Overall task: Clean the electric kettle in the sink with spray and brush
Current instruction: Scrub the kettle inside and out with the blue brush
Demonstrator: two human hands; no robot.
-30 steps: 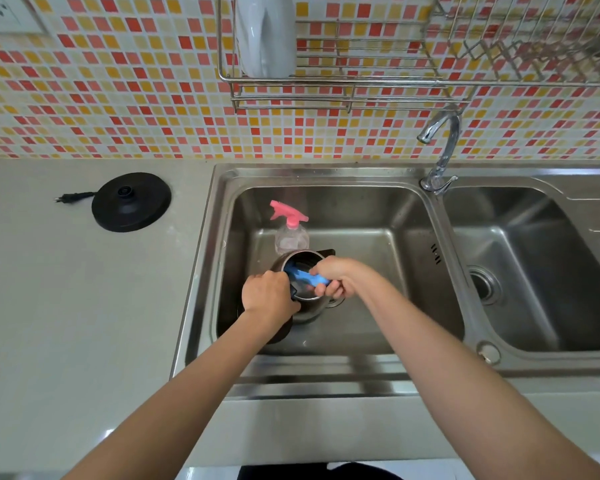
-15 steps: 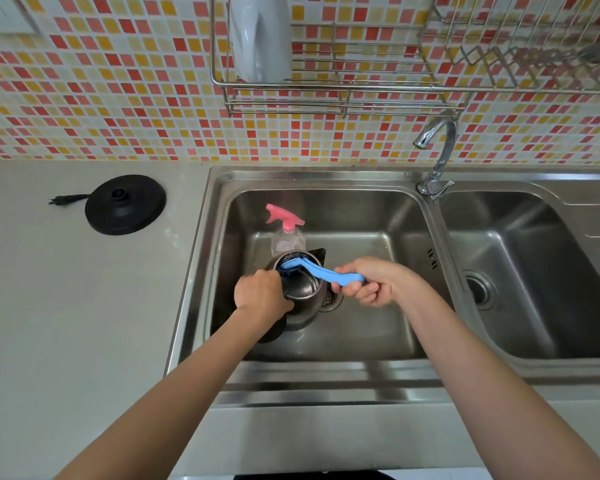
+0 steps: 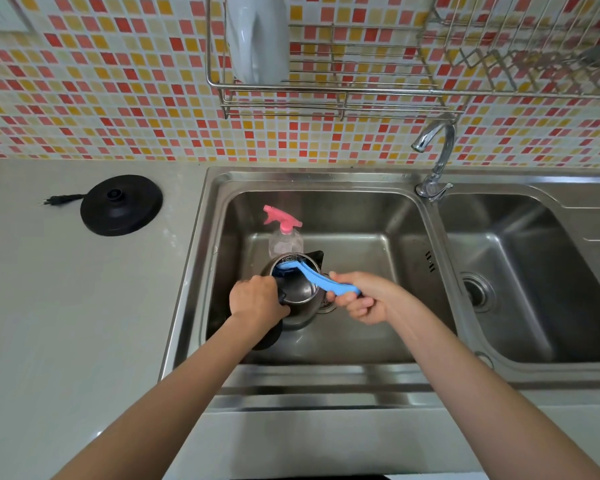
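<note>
A steel electric kettle (image 3: pixel 300 299) with its black lid flipped open stands in the left basin of the sink (image 3: pixel 378 244). My left hand (image 3: pixel 255 301) grips the kettle's black handle. My right hand (image 3: pixel 359 301) holds the handle of a blue brush (image 3: pixel 317 278), and the brush head lies across the far rim of the kettle's opening. A clear spray bottle (image 3: pixel 284 237) with a pink trigger stands upright just behind the kettle.
The black kettle base (image 3: pixel 121 204) with its plug lies on the counter at left. A faucet (image 3: pixel 435 157) rises between the two basins, and the right basin (image 3: pixel 534 271) has a drain. A wire rack (image 3: pixel 343 64) with a white item hangs on the tiled wall.
My right hand has pulled back to the right, drawing the brush from inside the kettle up to its rim. The left hand has stayed on the kettle handle.
</note>
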